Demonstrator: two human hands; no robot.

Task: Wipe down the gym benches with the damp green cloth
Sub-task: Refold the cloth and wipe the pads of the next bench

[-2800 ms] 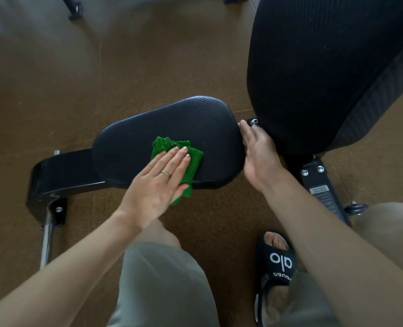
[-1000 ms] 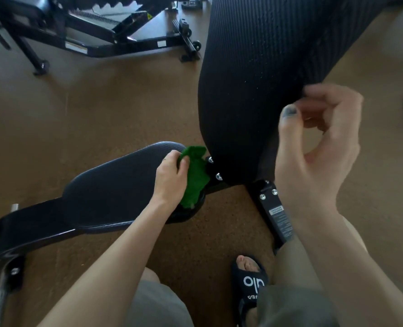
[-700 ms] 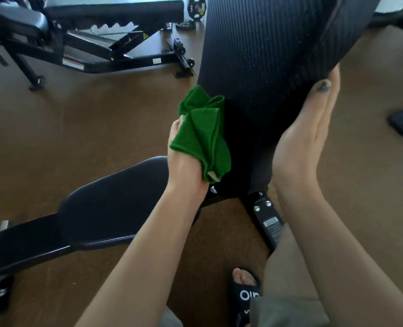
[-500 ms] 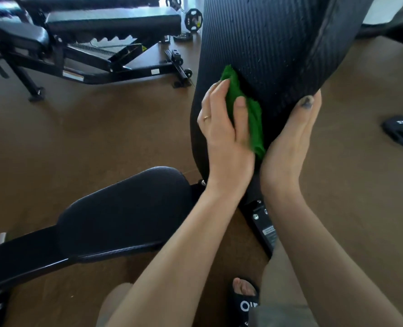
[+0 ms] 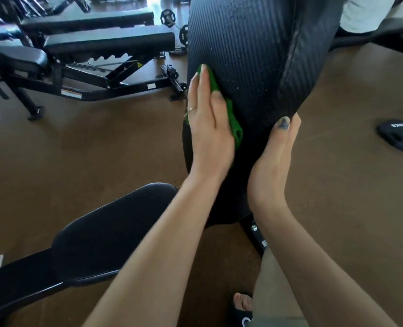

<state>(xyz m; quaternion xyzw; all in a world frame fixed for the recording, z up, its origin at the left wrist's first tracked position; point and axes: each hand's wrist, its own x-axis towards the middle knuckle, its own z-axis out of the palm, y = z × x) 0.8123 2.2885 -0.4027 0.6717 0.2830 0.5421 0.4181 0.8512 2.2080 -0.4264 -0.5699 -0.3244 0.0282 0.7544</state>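
The black ribbed backrest pad [image 5: 250, 55] of the gym bench stands raised in front of me, with small droplets on its surface. My left hand [image 5: 207, 128] lies flat on its left side and presses the green cloth [image 5: 234, 125] against it; only the cloth's edge shows past my fingers. My right hand [image 5: 271, 166] cups the backrest's lower right edge, thumb on the front. The black seat pad [image 5: 106, 237] sits low at the left, under my left forearm.
Another adjustable black bench [image 5: 96, 43] stands on the brown floor at the back left. Weight plates [image 5: 167, 16] lie behind it. One black plate [image 5: 399, 136] rests on the floor at the right. My sandalled foot [image 5: 241, 308] is by the bench frame.
My left hand lifted the cloth off the seat pad and onto the backrest, then slid it up the left side. My right hand took hold of the backrest's lower edge.
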